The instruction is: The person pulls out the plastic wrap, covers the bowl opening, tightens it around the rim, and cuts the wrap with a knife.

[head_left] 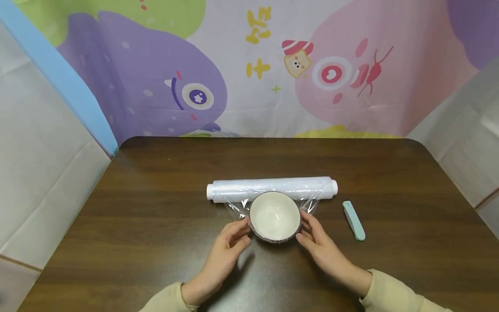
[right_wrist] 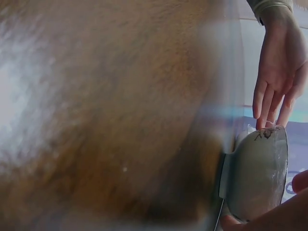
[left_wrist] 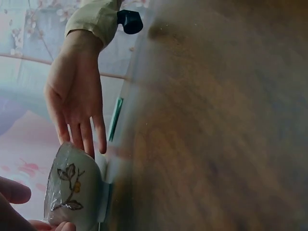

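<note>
A white bowl [head_left: 275, 216] stands on the table, its inside facing up. In the left wrist view its outer side [left_wrist: 74, 187] bears a leaf-and-branch pattern under a glossy layer of cling film. Clear film [head_left: 312, 204] stretches from the bowl back to a cling film roll [head_left: 274, 189] lying behind it. My left hand [head_left: 225, 249] touches the bowl's left side with extended fingers. On the opposite side, my right hand [head_left: 321, 246] rests its fairly straight fingertips against the bowl. In the right wrist view the left hand [right_wrist: 281, 72] reaches the film-covered rim with long, straight fingers.
A folded light-green utility knife [head_left: 354, 221] lies on the brown wooden table [head_left: 156, 225], right of the roll. A curtain [head_left: 241, 99] with cartoon monsters hangs behind the table's far edge.
</note>
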Motion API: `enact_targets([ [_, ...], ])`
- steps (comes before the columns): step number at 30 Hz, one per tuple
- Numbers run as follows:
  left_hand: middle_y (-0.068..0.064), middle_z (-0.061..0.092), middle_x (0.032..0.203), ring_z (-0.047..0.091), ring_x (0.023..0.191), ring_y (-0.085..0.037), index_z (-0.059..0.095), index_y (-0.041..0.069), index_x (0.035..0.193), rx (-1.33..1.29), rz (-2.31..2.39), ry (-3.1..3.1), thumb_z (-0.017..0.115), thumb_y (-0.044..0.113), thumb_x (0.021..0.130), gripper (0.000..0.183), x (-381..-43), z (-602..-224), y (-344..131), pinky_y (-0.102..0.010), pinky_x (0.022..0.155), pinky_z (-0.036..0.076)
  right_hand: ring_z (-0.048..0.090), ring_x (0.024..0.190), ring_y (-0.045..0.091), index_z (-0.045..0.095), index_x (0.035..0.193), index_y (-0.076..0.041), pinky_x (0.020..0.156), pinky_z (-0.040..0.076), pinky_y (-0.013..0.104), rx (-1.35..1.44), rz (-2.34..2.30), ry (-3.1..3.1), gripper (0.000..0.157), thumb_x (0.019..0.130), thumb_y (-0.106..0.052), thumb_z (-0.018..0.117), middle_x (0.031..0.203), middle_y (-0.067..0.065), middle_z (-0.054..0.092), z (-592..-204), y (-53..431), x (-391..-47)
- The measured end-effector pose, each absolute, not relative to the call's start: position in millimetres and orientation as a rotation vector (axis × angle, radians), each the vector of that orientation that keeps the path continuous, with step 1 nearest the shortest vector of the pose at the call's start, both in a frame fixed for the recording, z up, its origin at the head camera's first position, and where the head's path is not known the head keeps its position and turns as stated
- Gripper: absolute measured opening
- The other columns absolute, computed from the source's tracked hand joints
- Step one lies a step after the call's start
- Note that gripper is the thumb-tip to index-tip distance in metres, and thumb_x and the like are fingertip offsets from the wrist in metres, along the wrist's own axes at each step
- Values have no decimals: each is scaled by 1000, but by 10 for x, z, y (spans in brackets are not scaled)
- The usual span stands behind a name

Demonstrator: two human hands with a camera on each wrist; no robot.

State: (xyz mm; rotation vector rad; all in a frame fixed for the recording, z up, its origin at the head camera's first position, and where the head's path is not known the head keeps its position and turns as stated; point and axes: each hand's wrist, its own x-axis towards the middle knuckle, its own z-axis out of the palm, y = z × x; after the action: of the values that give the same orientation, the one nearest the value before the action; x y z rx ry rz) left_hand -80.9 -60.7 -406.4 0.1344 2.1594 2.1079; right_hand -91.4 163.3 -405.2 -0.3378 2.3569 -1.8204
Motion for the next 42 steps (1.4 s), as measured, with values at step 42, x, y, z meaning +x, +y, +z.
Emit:
enact_targets([
  [42,-29,20,129,54,91,-22,5,-1,136,-174,2274,1666,37,13,94,55,-833,-4144,-77,-41,82,51,37,128,32,38,137,-5,101,32,50,-718,-535,2556,63,93,-50,36,139,16,39,-3634,1574,-2557],
])
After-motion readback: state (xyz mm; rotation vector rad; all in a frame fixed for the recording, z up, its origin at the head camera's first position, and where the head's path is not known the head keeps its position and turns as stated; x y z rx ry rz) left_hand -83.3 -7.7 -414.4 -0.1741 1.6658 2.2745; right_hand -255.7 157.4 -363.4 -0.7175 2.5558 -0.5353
